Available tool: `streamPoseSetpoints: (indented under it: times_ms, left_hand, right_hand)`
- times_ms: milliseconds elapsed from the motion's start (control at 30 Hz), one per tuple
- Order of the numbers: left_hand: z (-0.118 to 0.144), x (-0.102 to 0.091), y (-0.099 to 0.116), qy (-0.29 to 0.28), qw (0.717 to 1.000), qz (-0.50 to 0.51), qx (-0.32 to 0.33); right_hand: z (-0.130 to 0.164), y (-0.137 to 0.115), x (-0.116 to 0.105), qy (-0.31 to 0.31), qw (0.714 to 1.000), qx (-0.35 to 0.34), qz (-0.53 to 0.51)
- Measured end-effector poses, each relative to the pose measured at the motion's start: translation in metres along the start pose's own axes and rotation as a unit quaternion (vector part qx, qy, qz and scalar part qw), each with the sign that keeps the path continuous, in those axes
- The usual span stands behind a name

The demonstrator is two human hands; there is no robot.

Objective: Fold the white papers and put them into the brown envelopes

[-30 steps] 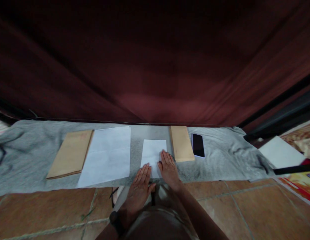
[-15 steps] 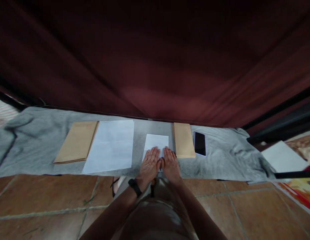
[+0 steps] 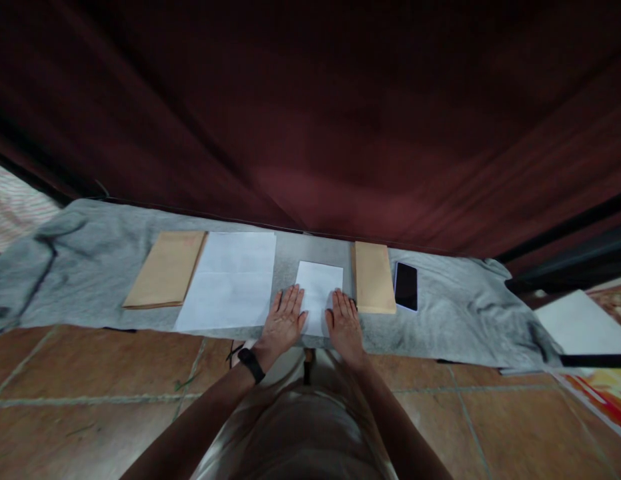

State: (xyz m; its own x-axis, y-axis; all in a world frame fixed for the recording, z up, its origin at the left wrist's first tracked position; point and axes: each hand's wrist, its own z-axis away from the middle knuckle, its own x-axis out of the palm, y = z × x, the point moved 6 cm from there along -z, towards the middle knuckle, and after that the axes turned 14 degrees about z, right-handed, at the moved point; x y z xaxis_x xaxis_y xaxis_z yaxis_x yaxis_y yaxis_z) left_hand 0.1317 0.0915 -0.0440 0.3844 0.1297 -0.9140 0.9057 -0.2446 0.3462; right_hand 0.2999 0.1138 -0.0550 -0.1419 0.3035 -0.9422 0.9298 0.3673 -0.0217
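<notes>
A folded white sheet of paper (image 3: 319, 283) lies flat in front of me on the grey cloth. My left hand (image 3: 284, 318) is open and flat at its left edge, fingers pointing away from me. On the right edge rests my right hand (image 3: 344, 323), also flat and open, with a ring on one finger. The strip of paper between the two hands is in plain sight. Left of my left hand lies a larger white sheet (image 3: 233, 283) with a crease across it. A stack of brown envelopes (image 3: 374, 280) is just right of my right hand.
Larger brown envelopes (image 3: 165, 270) lie left of the big white sheet. A phone (image 3: 406, 287) with a dark screen sits beyond the right stack. Grey cloth (image 3: 460, 307) covers the narrow table. A dark red curtain (image 3: 310, 147) hangs behind it, and tiled floor (image 3: 420, 427) shows below.
My hands have moved apart over the folded paper, the left one going outward to its left edge. More of the paper's middle shows now. The view has shifted slightly.
</notes>
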Motion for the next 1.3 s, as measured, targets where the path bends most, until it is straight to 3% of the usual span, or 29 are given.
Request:
streamPoseSetpoints:
  times_ms: [300,867,1167,1300]
  left_hand:
    - [0.0,0.003,0.002,-0.013,1.0,0.003,0.006]
    - [-0.001,-0.001,0.004,-0.013,1.0,-0.001,-0.003]
    - [0.002,0.002,-0.003,0.015,1.0,0.014,0.002]
    - [0.004,0.004,-0.006,0.023,1.0,0.016,0.011]
  right_hand:
    - [0.029,-0.054,-0.008,-0.033,0.995,-0.084,-0.032]
    - [0.056,-0.004,-0.014,0.005,0.998,-0.056,0.018]
    - [0.058,0.008,-0.013,0.003,0.999,-0.033,0.012]
    - [0.051,0.002,-0.019,-0.003,0.999,-0.033,-0.003]
